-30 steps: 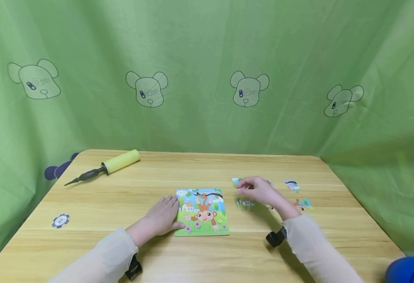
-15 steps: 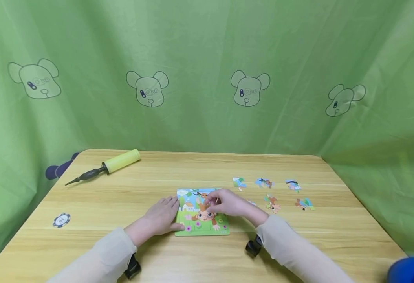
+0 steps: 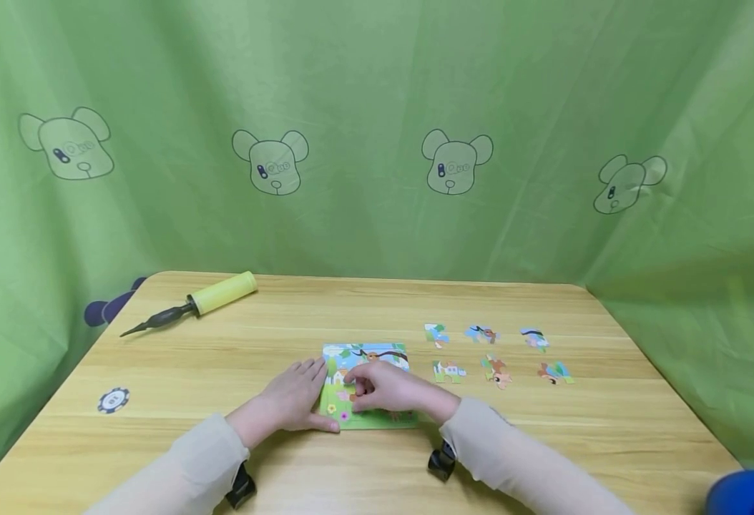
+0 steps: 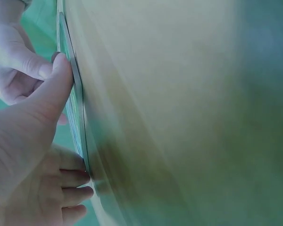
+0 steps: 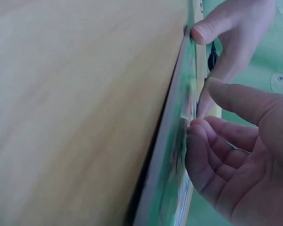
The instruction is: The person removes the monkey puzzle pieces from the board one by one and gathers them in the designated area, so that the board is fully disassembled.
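A square monkey jigsaw puzzle [image 3: 377, 422] lies flat on the table in front of the person. My left hand [image 3: 290, 397] rests along its left side, thumb extended at the front corner; in the left wrist view that thumb [image 4: 56, 84] touches the board's edge. Over the middle of the picture is my right hand [image 3: 386, 386], fingers bent. In the right wrist view its fingertips [image 5: 195, 129] touch the puzzle surface, with the thumb apart from them. Whether a piece is lifted there is hard to tell. Part of the monkey is hidden by this hand.
Several loose puzzle pieces lie in two rows to the right, among them a house piece [image 3: 448, 371] and a monkey-face piece [image 3: 496, 372]. A yellow hand pump [image 3: 222, 293] is at the back left, a poker chip [image 3: 114, 400] at left, a blue object [image 3: 750, 493] at front right.
My right hand has left the house piece among the loose pieces and moved left over the puzzle, then lower toward its middle. The left hand stays at the board, its thumb now straighter.
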Demonstrator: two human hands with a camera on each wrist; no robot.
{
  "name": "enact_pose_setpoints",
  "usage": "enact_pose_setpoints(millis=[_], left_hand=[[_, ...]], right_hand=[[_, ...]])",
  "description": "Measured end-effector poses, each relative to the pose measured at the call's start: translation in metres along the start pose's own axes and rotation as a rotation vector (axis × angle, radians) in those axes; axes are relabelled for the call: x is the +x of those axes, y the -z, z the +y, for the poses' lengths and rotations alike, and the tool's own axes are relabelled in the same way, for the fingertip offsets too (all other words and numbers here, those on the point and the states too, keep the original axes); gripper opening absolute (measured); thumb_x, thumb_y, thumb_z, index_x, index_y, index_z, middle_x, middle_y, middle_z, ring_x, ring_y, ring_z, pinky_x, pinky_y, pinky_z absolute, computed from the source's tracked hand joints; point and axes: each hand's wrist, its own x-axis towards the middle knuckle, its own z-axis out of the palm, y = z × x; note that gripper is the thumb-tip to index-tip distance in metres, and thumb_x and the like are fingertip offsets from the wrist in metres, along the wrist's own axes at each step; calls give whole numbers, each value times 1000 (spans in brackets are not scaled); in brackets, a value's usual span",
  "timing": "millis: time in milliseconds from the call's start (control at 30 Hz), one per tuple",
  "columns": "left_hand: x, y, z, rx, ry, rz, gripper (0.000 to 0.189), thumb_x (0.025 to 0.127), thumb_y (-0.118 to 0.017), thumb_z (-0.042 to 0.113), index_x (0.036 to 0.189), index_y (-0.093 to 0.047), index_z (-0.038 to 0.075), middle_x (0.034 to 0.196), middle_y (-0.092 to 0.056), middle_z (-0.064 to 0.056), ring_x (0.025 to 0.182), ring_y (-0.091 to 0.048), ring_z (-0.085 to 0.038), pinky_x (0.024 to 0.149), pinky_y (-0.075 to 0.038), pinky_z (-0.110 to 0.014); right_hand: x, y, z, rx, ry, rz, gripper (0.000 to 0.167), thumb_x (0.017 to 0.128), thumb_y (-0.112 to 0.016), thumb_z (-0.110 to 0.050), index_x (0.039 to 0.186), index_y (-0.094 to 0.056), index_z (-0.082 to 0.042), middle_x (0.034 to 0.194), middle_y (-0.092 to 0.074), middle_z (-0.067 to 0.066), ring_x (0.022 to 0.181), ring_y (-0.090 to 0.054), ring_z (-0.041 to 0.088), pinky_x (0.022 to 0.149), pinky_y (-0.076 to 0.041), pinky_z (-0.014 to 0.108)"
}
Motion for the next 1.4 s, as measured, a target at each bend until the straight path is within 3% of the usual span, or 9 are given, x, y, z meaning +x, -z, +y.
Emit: enact_pose_setpoints(millis=[267, 433, 633, 1000, 1400], left_hand=[[-1, -1, -1, 5, -13, 6, 106, 72, -55, 70, 137, -32, -11, 142, -30, -26, 129, -30, -38, 106, -25, -46], [-1, -1, 0, 9, -14, 3, 106, 72, -55, 70, 137, -32, -11, 142, -30, -26, 130, -29, -38, 106, -25, -46], [0, -1, 0, 23, -8, 1, 106, 72, -55, 70, 137, -32, -11, 142, -30, -25, 130, -29, -38, 106, -26, -46], [-1, 0, 2, 23, -8, -10, 105, 73, -56, 69, 137, -32, -11, 142, -30, -25, 129, -29, -38, 106, -26, -46], [0, 1, 2, 8, 2, -8, 106, 72, -57, 69, 137, -32, -11, 142, -30, -25, 129, -29, -38, 106, -25, -46]], right_hand=[[2, -8, -11, -169, -58, -15, 51, 79, -74, -24, 121, -58, 0, 76, -46, -3, 65, -39, 7, 56, -36, 19], [1, -9, -15, -232, -69, -21, 49, 79, -73, -25, 120, -59, -1, 76, -43, -5, 65, -38, 7, 55, -34, 19], [2, -10, -16, -232, -69, -12, 47, 79, -73, -24, 118, -59, -2, 77, -45, -6, 65, -40, 7, 56, -37, 19], [0, -9, -13, -95, -19, 27, 41, 79, -73, -14, 114, -54, -6, 72, -51, -7, 62, -44, 5, 57, -41, 20], [-3, -6, -5, 143, -4, 100, 18, 90, -57, -2, 106, -55, -10, 67, -55, -1, 53, -50, 9, 49, -42, 22]])
